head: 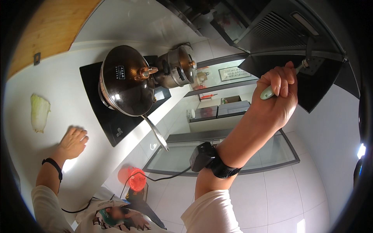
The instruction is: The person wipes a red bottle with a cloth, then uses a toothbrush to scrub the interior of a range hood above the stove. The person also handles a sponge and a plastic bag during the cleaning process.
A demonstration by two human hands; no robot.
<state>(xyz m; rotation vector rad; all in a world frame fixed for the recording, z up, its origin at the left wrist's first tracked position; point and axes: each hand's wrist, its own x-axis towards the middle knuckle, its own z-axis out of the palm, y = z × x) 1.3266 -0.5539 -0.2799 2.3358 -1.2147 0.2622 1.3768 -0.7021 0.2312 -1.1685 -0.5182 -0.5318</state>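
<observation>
My right hand is raised at the right and wraps around the pale green handle of a small brush. The brush's whitish bristle end is up against or very near the underside of a black range hood; I cannot tell whether it touches. A slatted vent lies above it on the hood. At lower left, my left hand rests on the white countertop, fingers slightly spread and holding nothing. Near it lies a piece of napa cabbage.
A lidded pan stands on a black cooktop, its metal handle jutting past the counter edge. Behind it stands a lidded steel pot. A red bucket is below. A cable hangs from my right forearm's strapped device.
</observation>
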